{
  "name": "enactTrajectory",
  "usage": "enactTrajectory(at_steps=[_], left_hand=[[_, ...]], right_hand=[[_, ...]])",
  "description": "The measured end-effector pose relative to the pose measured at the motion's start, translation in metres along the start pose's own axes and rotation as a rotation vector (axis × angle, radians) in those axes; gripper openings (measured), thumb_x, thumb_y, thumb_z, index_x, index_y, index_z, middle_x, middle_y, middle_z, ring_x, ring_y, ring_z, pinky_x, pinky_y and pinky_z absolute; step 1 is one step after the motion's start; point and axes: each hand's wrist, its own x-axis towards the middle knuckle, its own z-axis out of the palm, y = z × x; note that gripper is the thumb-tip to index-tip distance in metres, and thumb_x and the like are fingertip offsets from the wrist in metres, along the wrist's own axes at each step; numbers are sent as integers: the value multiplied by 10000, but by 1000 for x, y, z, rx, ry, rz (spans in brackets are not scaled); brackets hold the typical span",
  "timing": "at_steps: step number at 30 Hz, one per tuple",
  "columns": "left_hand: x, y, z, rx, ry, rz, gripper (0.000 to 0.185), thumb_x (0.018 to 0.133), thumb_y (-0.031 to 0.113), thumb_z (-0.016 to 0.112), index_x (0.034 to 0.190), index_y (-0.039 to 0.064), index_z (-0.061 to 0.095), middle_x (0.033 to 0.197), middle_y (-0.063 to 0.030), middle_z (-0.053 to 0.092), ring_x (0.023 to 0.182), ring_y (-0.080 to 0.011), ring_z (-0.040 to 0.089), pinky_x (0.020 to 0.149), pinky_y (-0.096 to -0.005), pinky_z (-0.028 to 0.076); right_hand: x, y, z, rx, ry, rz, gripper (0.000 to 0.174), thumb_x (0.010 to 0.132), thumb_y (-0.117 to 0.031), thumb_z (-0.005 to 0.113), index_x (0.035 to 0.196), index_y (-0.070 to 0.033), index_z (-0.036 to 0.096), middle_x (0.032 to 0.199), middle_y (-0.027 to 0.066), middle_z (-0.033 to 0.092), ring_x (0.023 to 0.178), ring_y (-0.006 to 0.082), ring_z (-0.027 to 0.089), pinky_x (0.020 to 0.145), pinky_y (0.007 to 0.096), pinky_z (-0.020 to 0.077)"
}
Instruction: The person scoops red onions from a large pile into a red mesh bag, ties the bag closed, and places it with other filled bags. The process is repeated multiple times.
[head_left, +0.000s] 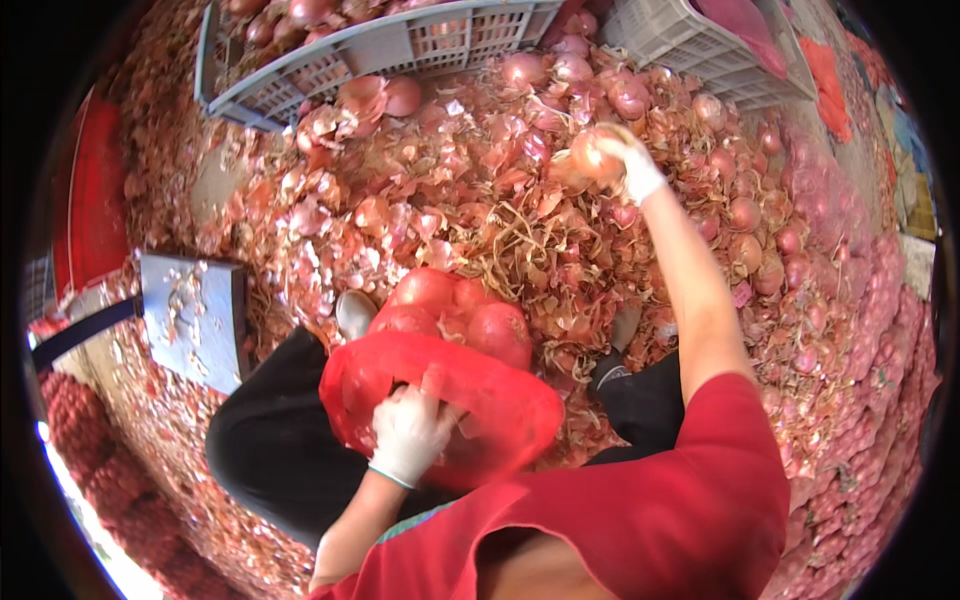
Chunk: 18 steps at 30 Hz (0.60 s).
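Note:
A red mesh bag with several large red onions inside lies between my legs, its mouth spread towards me. My left hand, in a white glove, is at the bag's mouth; its fingers reach over the opening and are partly bent, and whether they grip the netting is unclear. Stretched out to the upper right, my right hand, also gloved in white, holds an onion above the heap of loose onion skins. That hand is slightly blurred.
A grey plastic crate of onions stands at the top, another crate at the upper right. Loose onions lie on the right, beside filled mesh bags. A platform scale strewn with skins is on the left.

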Motion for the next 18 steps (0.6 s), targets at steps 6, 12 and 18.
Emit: enactTrajectory(at_steps=[6,12,18], left_hand=[[-12,30,-52,-1080,26,-150,248,889,79,579,1115,-19,600,924,-58,625,821,-100,592,707,-243,495],[-19,16,-51,-2056,9,-61,706,783,410,702,1310,43,407,1248,-154,494,1048,-326,559,757,-426,532],[-61,-18,-28,-1722,127,-338,590,796,390,692,1263,128,442,1212,-100,512,1029,-274,574,685,-455,545]], right_hand=[[-141,9,90,806,-611,-207,436,717,-221,677,1118,-67,601,1199,158,573,1103,313,554,966,464,455],[-252,-33,167,-147,-827,-769,577,949,-521,371,1178,-39,589,1346,129,478,1231,252,453,1002,370,369],[-261,-7,150,-1519,-690,-343,717,791,-491,628,1320,-54,422,1168,236,577,1058,366,582,908,438,451]])
